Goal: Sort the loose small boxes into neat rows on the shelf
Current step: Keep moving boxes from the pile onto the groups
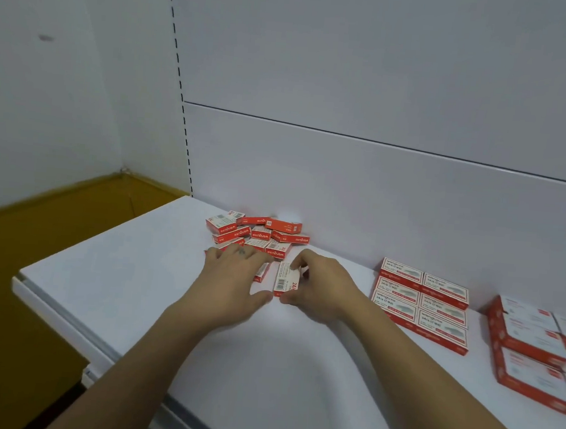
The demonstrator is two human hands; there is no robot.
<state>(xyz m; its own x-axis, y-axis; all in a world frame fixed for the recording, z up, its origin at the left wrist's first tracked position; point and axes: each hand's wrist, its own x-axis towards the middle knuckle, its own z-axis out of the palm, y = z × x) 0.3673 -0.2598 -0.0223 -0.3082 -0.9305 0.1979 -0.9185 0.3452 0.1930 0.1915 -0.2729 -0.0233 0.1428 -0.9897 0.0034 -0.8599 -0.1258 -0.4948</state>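
A loose heap of several small red-and-white boxes [259, 235] lies against the back panel of the white shelf [108, 268]. My left hand [234, 280] rests palm down in front of the heap, fingers spread, partly covering one small box [262, 273]. My right hand [319, 290] pinches a single small box [283, 279] between thumb and fingers; the box lies on the shelf with its barcode side up. Further right, a neat block of the same boxes [423, 301] stands in rows, stacked in layers.
Another tidy stack of red-and-white boxes [535, 349] sits at the far right, cut off by the frame. The shelf's left edge [63, 319] drops to a yellow-brown floor [36, 228]. A slotted upright [182, 104] runs down the back panel's left side.
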